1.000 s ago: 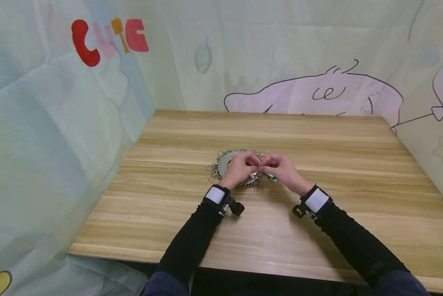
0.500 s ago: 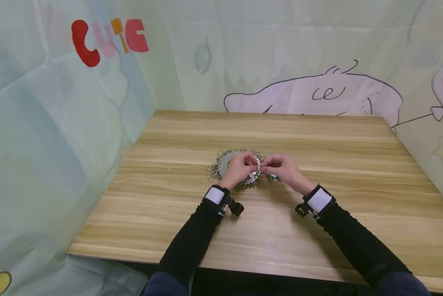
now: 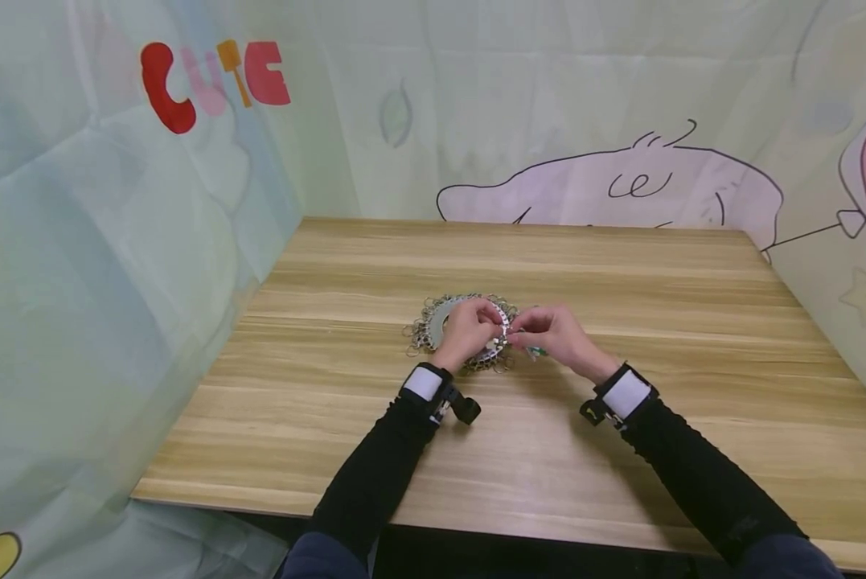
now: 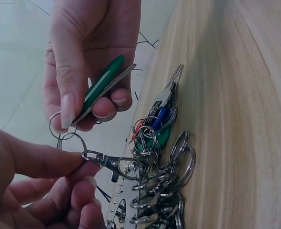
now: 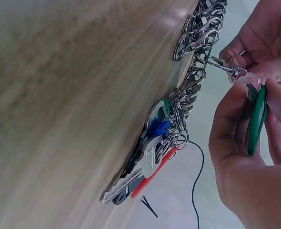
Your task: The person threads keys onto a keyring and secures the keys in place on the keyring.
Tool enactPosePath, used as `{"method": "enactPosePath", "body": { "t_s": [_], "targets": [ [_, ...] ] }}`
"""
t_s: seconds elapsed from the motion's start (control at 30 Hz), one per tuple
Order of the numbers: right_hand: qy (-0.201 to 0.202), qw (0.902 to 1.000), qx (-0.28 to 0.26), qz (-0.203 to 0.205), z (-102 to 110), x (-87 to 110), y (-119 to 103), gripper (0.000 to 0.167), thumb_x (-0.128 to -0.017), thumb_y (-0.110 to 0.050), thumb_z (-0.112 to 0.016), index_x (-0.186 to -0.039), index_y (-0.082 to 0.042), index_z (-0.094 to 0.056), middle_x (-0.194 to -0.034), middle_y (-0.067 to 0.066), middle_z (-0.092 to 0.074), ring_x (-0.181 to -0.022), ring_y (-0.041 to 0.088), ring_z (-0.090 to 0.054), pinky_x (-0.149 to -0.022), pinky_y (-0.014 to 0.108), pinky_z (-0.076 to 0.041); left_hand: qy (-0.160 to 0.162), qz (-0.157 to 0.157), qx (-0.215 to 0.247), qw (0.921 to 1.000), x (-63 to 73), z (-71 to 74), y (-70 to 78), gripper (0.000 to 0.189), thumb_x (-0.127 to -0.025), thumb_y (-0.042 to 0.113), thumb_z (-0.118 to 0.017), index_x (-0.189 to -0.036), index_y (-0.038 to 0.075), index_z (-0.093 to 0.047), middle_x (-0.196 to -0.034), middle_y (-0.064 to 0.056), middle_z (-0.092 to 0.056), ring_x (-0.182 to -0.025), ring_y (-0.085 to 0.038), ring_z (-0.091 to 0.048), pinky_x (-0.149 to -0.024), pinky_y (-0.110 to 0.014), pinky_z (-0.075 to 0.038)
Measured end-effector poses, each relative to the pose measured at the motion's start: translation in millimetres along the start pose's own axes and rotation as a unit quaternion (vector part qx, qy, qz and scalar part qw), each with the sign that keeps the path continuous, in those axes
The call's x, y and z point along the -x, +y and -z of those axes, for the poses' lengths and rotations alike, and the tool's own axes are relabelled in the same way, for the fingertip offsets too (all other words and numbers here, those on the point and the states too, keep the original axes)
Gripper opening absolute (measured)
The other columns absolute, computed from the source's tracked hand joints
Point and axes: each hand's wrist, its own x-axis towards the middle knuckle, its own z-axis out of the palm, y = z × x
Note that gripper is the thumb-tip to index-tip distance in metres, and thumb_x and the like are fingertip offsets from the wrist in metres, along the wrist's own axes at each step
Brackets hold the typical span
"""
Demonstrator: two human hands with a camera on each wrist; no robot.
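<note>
My left hand [image 3: 465,331] pinches a split ring at the swivel end of a metal snap hook [image 4: 113,163]. That hook is clipped to the rim of a grey round disc [image 3: 438,312] lying on the table. My right hand [image 3: 561,338] pinches a green key tag [image 5: 256,121] and a flat key [image 4: 113,87] lying against it, with a thin ring at their end. In the left wrist view this ring overlaps the split ring at my left fingertips. Several other snap hooks with rings [image 5: 205,38] line the disc's rim. My left hand covers part of the disc.
A bunch of keys [image 5: 135,176] with blue, red and green tags hangs from the rim beside my hands. The wooden table [image 3: 317,402] stretches out around the disc. Patterned cloth [image 3: 375,112] stands behind the table and along its left side.
My right hand has drawn slightly to the right, widening the gap between the two hands' fingertips. The green tag has shifted with it. My left hand and the disc have stayed nearly in place.
</note>
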Motion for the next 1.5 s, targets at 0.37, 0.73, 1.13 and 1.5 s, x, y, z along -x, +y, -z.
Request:
{"method": "enactPosePath", "body": {
  "t_s": [0.37, 0.73, 1.13, 1.5],
  "targets": [
    [0.008, 0.9986, 0.029, 0.043, -5, -0.8, 3, 0.015, -0.083, -0.001, -0.071, -0.097, 0.005, -0.069, -0.097, 0.025, -0.069, -0.075, 0.012, -0.068, -0.062, 0.020, -0.053, 0.002, 0.028, 0.036, 0.9990, -1.3, -2.4, 0.0, 0.008, -0.075, -0.001, -0.067, -0.082, 0.003, -0.069, -0.081, -0.009, -0.067, -0.056, -0.010, -0.050, -0.049, -0.021, -0.040],
    [0.022, 0.9945, 0.073, 0.072, -13, -1.6, 3, 0.008, -0.084, 0.001, -0.069, -0.091, 0.003, -0.070, -0.096, 0.021, -0.067, -0.068, 0.016, -0.067, -0.057, 0.022, -0.052, -0.005, 0.041, 0.114, 0.9926, -3.2, -0.2, -4.0, 0.008, -0.074, -0.004, -0.064, -0.079, -0.002, -0.069, -0.066, 0.002, -0.058, -0.053, -0.011, -0.050, -0.048, -0.027, -0.043],
    [0.029, 0.9965, 0.078, 0.006, 2, 1.7, 0, 0.027, -0.086, -0.007, -0.069, -0.112, 0.000, -0.066, -0.106, 0.019, -0.069, -0.081, 0.019, -0.066, -0.067, 0.028, -0.055, -0.018, 0.043, 0.119, 0.9918, -4.1, 4.7, -3.3, 0.011, -0.075, -0.005, -0.062, -0.084, -0.004, -0.069, -0.072, -0.002, -0.062, -0.057, -0.016, -0.053, -0.056, -0.042, -0.055],
    [0.072, 0.9941, -0.030, -0.075, 14, 1.6, 0, 0.030, -0.093, -0.013, -0.062, -0.116, 0.004, -0.054, -0.079, 0.005, -0.068, -0.060, 0.008, -0.061, -0.059, 0.027, -0.054, -0.027, -0.008, 0.001, 0.9996, -3.5, 3.7, 1.3, 0.008, -0.075, 0.002, -0.067, -0.082, 0.004, -0.069, -0.078, -0.006, -0.065, -0.062, -0.011, -0.051, -0.054, -0.022, -0.041]
  ]
}}
